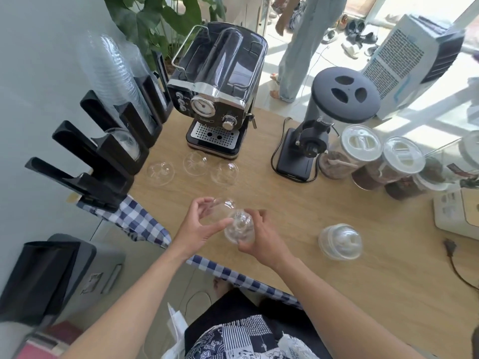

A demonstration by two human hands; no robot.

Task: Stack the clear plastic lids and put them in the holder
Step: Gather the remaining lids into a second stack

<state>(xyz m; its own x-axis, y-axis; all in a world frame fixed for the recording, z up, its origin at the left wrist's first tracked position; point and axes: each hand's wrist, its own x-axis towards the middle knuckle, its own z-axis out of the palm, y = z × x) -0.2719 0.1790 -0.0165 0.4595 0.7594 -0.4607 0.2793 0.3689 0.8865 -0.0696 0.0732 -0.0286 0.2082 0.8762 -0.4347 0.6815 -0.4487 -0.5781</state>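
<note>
My left hand grips a single clear dome lid by its rim. My right hand holds a small nested stack of clear lids, which touches the left hand's lid. Three loose dome lids lie on the wooden table in front of the coffee machine. Another stack of lids rests on the table to the right. The black slotted holder stands at the left; one slot has a lid, and farther slots hold tall stacks of clear cups or lids.
A black espresso machine and a grinder stand at the table's back. Jars with white lids lie at the right beside a white appliance. A checked cloth hangs over the near edge. A person stands beyond the table.
</note>
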